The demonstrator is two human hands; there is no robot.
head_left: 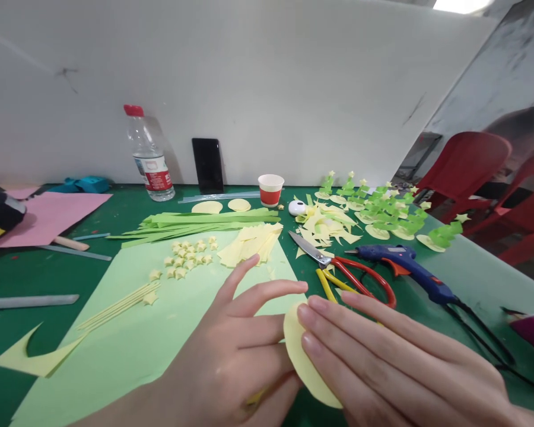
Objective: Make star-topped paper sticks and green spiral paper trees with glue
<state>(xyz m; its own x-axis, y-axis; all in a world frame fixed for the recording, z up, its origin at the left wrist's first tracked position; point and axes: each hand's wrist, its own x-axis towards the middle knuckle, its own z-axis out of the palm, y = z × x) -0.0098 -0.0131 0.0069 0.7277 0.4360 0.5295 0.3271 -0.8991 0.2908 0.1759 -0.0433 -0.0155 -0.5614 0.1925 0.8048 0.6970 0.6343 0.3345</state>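
Your two hands meet low in the view, just right of centre, with a pale yellow paper disc (303,366) held between them above the green surface (15,332).

Your left hand (234,350) comes in at the disc's left edge. Its two farthest fingers are lifted, loosely bent and spread wide apart, touching nothing. The nearer fingers lie close together, their tips hidden behind the disc, so you cannot tell how firmly they grip. A bit of yellow shows among the lowest fingers, too little to identify.

Your right hand (400,362) has its fingers nearly straight and close together, closed over the disc with several tips on its front face; the thumb is out of sight.

Beyond your left hand, a light green sheet (173,332) carries small folded paper stars (189,259) and yellow paper strips (251,244). Just beyond your right hand lie red-handled scissors (358,279), points away from you, with a blue glue gun (404,259) to their right. Farther back on the right stand green, star-topped paper ornaments (387,207).
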